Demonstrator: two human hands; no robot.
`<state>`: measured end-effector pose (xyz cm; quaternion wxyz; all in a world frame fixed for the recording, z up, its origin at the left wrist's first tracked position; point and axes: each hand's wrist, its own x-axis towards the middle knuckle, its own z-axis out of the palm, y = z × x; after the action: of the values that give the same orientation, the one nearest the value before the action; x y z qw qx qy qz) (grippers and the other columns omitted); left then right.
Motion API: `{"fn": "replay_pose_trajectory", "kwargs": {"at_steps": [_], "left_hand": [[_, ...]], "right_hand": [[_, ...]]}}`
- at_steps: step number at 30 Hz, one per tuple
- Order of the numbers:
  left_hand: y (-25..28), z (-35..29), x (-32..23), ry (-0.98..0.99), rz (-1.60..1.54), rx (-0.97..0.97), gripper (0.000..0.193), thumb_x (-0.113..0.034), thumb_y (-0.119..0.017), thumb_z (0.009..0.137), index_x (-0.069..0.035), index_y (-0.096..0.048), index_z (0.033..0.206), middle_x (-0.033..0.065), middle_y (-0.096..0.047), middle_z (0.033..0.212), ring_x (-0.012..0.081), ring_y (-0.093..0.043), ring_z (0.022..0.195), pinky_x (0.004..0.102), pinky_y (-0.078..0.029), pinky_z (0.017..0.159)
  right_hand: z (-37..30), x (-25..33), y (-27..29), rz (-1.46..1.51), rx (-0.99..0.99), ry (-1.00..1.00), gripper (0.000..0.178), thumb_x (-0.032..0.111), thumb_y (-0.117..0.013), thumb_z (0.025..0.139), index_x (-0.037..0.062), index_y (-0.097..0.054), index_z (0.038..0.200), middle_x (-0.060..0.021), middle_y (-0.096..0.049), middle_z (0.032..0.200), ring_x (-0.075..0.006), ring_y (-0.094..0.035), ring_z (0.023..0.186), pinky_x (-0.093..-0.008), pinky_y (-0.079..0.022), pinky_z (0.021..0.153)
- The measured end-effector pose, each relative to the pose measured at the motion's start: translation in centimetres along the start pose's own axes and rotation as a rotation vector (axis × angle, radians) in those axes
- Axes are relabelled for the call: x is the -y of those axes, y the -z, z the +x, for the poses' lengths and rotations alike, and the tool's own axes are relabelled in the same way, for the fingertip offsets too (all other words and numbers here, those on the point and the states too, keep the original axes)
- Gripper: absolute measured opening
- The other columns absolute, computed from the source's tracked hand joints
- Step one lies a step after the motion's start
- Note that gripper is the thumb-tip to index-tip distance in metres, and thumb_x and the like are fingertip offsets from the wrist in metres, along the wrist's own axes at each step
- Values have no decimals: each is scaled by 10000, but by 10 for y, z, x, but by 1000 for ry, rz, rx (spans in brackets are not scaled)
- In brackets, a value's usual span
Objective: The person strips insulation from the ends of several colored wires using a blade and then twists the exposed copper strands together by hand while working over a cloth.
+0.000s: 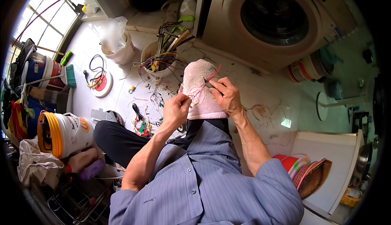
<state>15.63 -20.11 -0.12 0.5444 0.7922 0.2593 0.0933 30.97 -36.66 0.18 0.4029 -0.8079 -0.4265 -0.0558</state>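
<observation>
A pink towel (203, 106) lies draped over my bent knee. Above it my left hand (176, 111) is closed in a pinch on a thin red wire (198, 90), which runs across the towel. My right hand (226, 96) is closed around a small dark tool (207, 83) with a pointed end; its exact kind is too small to tell. The tool's tip is close to the wire, and a red end of wire sticks up beyond my right fingers. A few short yellow scraps rest on the towel.
Wire scraps and a black plug lead (137, 111) litter the floor at left. Beyond stand a white bucket (157, 73) of tools and wires, another bucket (122, 56) with a plastic bag, and a cable reel (102, 87). A washing machine (220, 25) is at far right.
</observation>
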Motion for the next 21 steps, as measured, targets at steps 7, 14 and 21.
{"fn": "replay_pose_trajectory", "kwargs": {"at_steps": [7, 14, 21], "left_hand": [[-2, 18, -8, 294, -284, 139, 203, -178, -643, 922, -1, -721, 859, -25, -539, 598, 52, -421, 509, 258, -303, 468], [1, 29, 0, 461, -762, 342, 197, -132, -602, 980, 15, -672, 868, -80, -392, 535, 36, -283, 412, 244, -185, 388], [0, 17, 0, 591, -970, 344, 161, -131, -603, 984, -30, -623, 860, -84, -369, 548, 44, -275, 407, 243, -187, 381]], "right_hand": [[0, -2, 10, 107, 76, 58, 273, 123, -776, 800, 77, -756, 1068, -74, -626, 892, -259, -652, 751, -371, -534, 674], [5, 0, 11, 55, 119, 40, 268, 144, -773, 808, 92, -757, 1071, -56, -620, 888, -262, -647, 755, -376, -535, 682], [-2, 2, 8, -3, 75, 89, 286, 107, -789, 784, 75, -762, 1067, -69, -628, 899, -246, -650, 763, -361, -527, 673]]}}
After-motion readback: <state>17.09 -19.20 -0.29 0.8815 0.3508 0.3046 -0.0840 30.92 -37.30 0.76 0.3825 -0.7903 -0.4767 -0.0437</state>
